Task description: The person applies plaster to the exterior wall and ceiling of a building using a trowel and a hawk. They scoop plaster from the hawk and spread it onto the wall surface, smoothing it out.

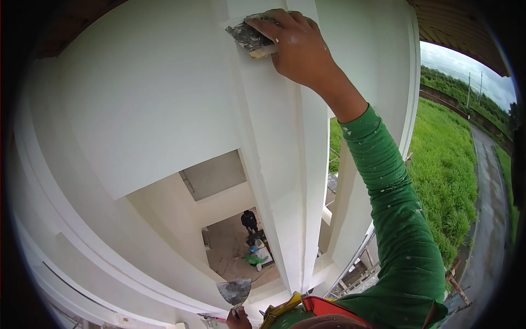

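Note:
My right hand [301,50] reaches high up the white column [274,126], its fingers wrapped over a flat, dark scraper [247,37] smeared with white. The scraper's broad face lies against or very near the column; exact contact is hard to tell. A pale edge shows along its lower side. Low in the view, my left hand [239,319] is closed round the handle of a putty knife [235,290]. That knife points upward, its wide grey blade stained and apart from the wall. Most of the left forearm is hidden.
A white wall [159,104] spreads left of the column, with an opening below. Far down through it, a person [249,220] stands by piled items [256,252]. Red and yellow straps [329,308] cross my body. Grass [444,181] and a road [487,219] lie right.

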Demonstrator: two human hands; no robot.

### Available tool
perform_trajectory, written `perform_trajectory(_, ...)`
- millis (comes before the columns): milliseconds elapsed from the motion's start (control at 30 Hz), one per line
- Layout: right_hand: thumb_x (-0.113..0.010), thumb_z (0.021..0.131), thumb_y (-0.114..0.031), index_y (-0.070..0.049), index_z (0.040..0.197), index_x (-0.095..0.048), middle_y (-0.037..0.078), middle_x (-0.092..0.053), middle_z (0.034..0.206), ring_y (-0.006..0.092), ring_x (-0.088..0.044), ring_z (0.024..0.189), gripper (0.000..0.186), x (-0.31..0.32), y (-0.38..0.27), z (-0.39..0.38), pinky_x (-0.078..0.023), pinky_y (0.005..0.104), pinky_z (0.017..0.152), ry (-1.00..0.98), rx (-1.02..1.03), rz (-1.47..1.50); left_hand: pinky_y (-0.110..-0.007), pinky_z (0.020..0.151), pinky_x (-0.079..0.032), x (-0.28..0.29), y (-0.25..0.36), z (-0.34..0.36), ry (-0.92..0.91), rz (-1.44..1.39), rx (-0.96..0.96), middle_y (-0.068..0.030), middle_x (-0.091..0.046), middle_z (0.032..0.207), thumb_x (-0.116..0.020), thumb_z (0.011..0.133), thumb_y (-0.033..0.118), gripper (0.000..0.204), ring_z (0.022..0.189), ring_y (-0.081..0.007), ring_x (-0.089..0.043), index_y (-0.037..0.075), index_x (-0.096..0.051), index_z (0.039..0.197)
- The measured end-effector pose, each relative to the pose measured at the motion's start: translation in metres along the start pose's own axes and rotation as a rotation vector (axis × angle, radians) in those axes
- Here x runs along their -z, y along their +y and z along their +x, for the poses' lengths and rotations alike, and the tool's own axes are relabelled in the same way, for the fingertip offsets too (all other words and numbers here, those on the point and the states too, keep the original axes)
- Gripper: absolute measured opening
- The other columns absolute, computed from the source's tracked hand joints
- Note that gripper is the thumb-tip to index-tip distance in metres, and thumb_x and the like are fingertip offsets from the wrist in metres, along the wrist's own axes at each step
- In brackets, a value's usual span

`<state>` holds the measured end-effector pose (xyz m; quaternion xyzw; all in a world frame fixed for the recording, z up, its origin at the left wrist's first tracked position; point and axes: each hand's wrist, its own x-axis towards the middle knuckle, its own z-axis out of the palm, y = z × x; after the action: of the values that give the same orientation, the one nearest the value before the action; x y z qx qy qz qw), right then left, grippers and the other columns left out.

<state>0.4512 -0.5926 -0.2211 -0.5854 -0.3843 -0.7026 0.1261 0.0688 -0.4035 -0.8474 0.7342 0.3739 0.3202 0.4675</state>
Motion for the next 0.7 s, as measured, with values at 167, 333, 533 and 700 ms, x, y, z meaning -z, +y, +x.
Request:
perform_trajectory(167,-0.062,0.078,0.002,-0.020,0.132,-0.063,0.009,-0.059,0.125,0.0337,-0.055,0.117,0.059,0.010,-0.035,-0.076,-0.040,0.0607,0.103,-0.078,-0.042,0.063,-0.031,0.046,-0.040,-0.003,0.032,-0.004,-0.034,-0.001,-0.003,-0.0026,-0.059,0.057,-0.063,0.094,0.018,0.022,0.048,-0.0115,-0.052,-0.001,-0.069,0.085)
perform_trajectory(333,-0.067,0.069,0.004,-0.024,0.139,-0.059,0.010,-0.055,0.133,0.0362,-0.052,0.120,0.076,0.026,-0.072,-0.139,-0.035,0.0616,0.108,-0.251,-0.115,0.090,-0.033,0.053,-0.044,-0.007,0.045,-0.004,-0.098,0.052,-0.006,-0.0080,-0.062,0.061,-0.063,0.095,0.020,0.026,0.055,-0.0154,-0.057,-0.004,-0.065,0.085)
perform_trajectory(533,-0.070,0.065,0.003,-0.024,0.143,-0.056,0.010,-0.051,0.138,0.0360,-0.049,0.127,0.083,0.039,-0.114,-0.201,-0.031,0.0628,0.111,-0.430,-0.225,0.171,-0.033,0.053,-0.044,-0.003,0.050,-0.005,-0.128,0.047,0.058,-0.0073,-0.062,0.063,-0.063,0.096,0.021,0.026,0.056,-0.0149,-0.056,-0.003,-0.066,0.087)
perform_trajectory(700,-0.068,0.066,0.002,-0.022,0.142,-0.057,0.011,-0.052,0.138,0.0371,-0.050,0.126,0.081,0.045,-0.142,-0.250,-0.030,0.0640,0.110,-0.498,-0.289,0.212,-0.032,0.053,-0.044,0.001,0.057,-0.007,-0.150,0.038,0.075,-0.0073,-0.063,0.065,-0.062,0.097,0.019,0.024,0.056,-0.0145,-0.056,-0.002,-0.067,0.088)
